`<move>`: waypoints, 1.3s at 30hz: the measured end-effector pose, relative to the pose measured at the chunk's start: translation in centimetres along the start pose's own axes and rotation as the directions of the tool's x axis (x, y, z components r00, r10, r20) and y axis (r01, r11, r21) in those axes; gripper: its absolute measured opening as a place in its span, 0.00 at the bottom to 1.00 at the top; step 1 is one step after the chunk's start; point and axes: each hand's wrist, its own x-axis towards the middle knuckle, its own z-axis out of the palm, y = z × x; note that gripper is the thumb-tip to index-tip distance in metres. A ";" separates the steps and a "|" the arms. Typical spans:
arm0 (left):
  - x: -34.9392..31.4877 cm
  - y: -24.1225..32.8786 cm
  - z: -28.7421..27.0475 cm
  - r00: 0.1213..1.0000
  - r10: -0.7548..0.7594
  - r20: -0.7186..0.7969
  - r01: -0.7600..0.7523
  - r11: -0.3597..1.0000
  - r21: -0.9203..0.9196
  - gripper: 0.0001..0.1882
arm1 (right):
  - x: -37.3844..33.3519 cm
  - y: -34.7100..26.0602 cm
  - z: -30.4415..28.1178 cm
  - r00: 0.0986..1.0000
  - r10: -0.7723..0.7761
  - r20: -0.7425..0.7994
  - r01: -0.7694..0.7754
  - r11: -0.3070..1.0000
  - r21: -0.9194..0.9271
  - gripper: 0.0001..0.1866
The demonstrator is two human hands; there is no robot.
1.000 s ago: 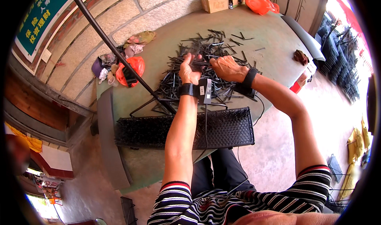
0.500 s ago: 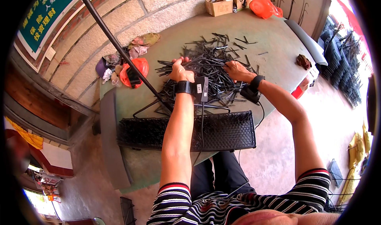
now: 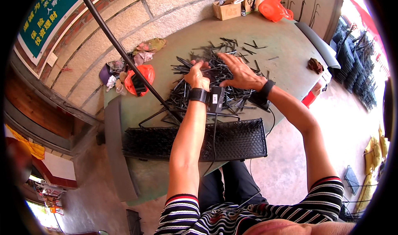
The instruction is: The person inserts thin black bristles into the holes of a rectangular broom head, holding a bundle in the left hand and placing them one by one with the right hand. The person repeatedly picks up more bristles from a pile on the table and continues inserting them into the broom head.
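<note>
A green table (image 3: 186,32), smooth and matte, spreads beneath everything, backed by a wall (image 3: 178,13) of rough pale stone blocks with grey joints. On that wall hangs a teal sign (image 3: 45,25) with yellow and white characters, cut off by the picture's edge. A dark, round pole (image 3: 118,47) slants down across the view to the tray (image 3: 238,139), a long black one at the table's near edge, bristly on its left and dimpled on its right. Beyond it lies the pile (image 3: 240,98): thin, straight black strips, some glossy, heaped at all angles. The right hand (image 3: 242,73) is over the pile's right part, fingers extended, thumb well apart from them; whether it touches the strips I cannot tell. The left hand (image 3: 197,76) is closed round a bundle (image 3: 181,65) of strips, whose ends fan out leftward past the fingers, above the pile's left side. At the left wrist sits a black box (image 3: 219,95) with a small white label (image 3: 214,98), too small to read.
</note>
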 end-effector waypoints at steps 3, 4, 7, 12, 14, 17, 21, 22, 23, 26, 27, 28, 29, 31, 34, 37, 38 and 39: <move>-0.7 -1.8 1.0 0.995 -0.061 0.084 0.069 0.993 -0.097 0.12 | -0.2 -0.2 1.4 0.902 0.264 0.342 -0.308 0.948 0.078 0.36; -1.5 -2.5 1.7 0.994 -0.051 0.093 0.061 0.992 -0.112 0.12 | -0.2 -0.4 1.3 0.926 0.249 0.285 -0.311 0.929 0.201 0.30; -4.0 -3.6 3.0 0.997 0.000 0.083 0.007 0.997 -0.080 0.15 | -1.0 -1.1 0.8 0.924 0.277 0.263 -0.329 0.927 0.179 0.16; -7.8 -2.3 2.2 0.985 -0.110 0.132 0.122 0.988 -0.091 0.16 | -3.1 -5.5 -6.7 0.833 0.371 0.411 -0.302 0.927 -0.224 0.20; -9.5 0.0 0.8 0.961 -0.177 0.215 0.178 0.984 0.014 0.14 | -4.2 -8.3 -11.0 0.852 0.387 0.352 -0.339 0.921 -0.191 0.31; -14.4 4.4 -1.4 0.924 -0.199 0.326 0.171 0.979 0.113 0.16 | -7.0 -13.2 -15.1 0.943 0.284 0.172 -0.294 0.955 0.039 0.19; -20.8 8.3 -7.5 0.916 -0.221 0.334 0.166 0.969 0.186 0.17 | -11.4 -21.8 -13.4 0.930 0.275 0.246 -0.365 0.775 0.516 0.18; -21.7 9.4 -9.1 0.936 -0.182 0.301 0.122 0.971 0.207 0.17 | -11.5 -23.5 -12.1 0.928 0.248 0.278 -0.367 0.733 0.573 0.20; -22.4 10.1 -11.0 0.957 -0.109 0.270 0.041 0.968 0.247 0.16 | -11.2 -25.1 -10.8 0.915 0.237 0.328 -0.397 0.684 0.612 0.21; -23.4 12.1 -16.5 0.960 0.146 0.240 -0.235 0.887 0.398 0.12 | -9.5 -28.8 -6.0 0.875 0.149 0.461 -0.446 0.621 0.645 0.31; -23.7 12.4 -18.6 0.951 0.221 0.218 -0.298 0.848 0.438 0.12 | -8.4 -30.2 -4.3 0.870 0.177 0.460 -0.471 0.571 0.672 0.34; -23.8 12.6 -20.4 0.934 0.291 0.207 -0.356 0.805 0.475 0.12 | -7.3 -31.5 -2.7 0.863 0.212 0.459 -0.497 0.525 0.691 0.38; -24.1 12.8 -22.3 0.934 0.305 0.186 -0.357 0.795 0.490 0.13 | -6.6 -32.5 -0.5 0.885 0.229 0.406 -0.463 0.528 0.712 0.42; -24.5 12.8 -25.4 0.914 0.374 0.157 -0.388 0.696 0.604 0.10 | -6.3 -34.0 4.9 0.884 0.258 0.391 -0.468 0.535 0.704 0.55; -24.3 11.4 -29.4 0.886 0.446 0.124 -0.395 0.589 0.705 0.08 | -6.2 -36.2 10.7 0.837 0.301 0.456 -0.541 0.338 0.770 0.61; -24.3 11.0 -32.0 0.848 0.479 0.225 -0.455 0.442 0.773 0.09 | -6.2 -37.7 13.8 0.795 0.366 0.484 -0.577 0.213 0.788 0.59; -24.3 10.8 -32.8 0.831 0.482 0.277 -0.484 0.383 0.787 0.10 | -6.2 -38.0 14.3 0.791 0.375 0.484 -0.578 0.198 0.792 0.57; -23.8 10.1 -34.5 0.844 0.468 0.263 -0.466 0.396 0.791 0.13 | -5.8 -38.4 14.5 0.788 0.379 0.485 -0.579 0.189 0.793 0.55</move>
